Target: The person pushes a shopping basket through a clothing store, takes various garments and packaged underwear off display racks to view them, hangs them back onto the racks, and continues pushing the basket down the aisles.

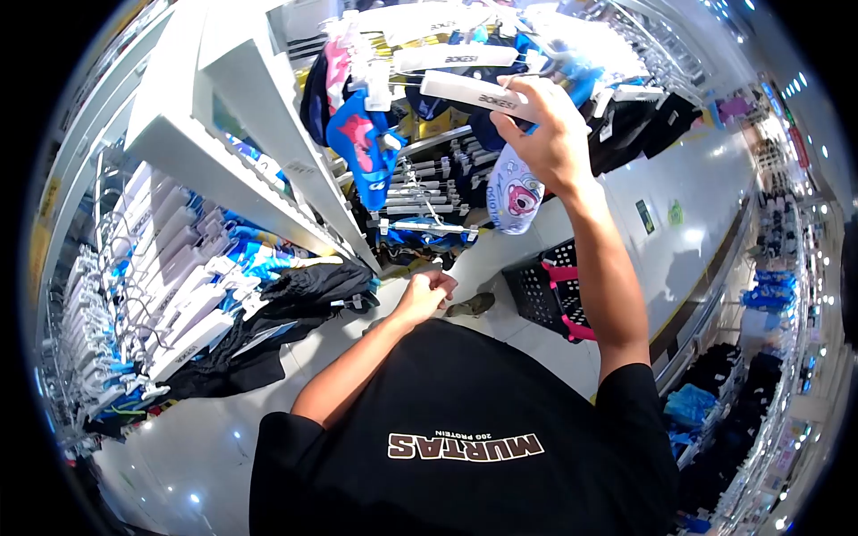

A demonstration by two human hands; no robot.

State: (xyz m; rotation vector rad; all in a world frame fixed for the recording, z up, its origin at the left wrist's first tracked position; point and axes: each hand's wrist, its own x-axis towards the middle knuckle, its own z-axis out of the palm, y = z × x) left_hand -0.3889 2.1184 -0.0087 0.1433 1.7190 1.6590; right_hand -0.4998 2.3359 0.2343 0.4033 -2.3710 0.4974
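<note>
My right hand (556, 143) is raised at the rack, thumb and fingers closed on the end of a white hanger (465, 92) with BOKESI print. Just behind it hangs another white hanger (456, 58). Below my right hand a pale cap-like item (516, 192) with a pink cartoon face hangs down; whether it belongs to the held hanger I cannot tell. A blue item with a pink figure (365, 147) hangs to the left. Low in front of my body, my left hand (424, 297) is curled closed; what it holds, if anything, is hidden.
A black basket with pink handles (545, 290) stands on the floor (688, 196) to the right. White shelf posts (259, 107) rise at the left, beside a dense row of white hangers (183, 295) with dark clothes. More racks (769, 295) line the far right.
</note>
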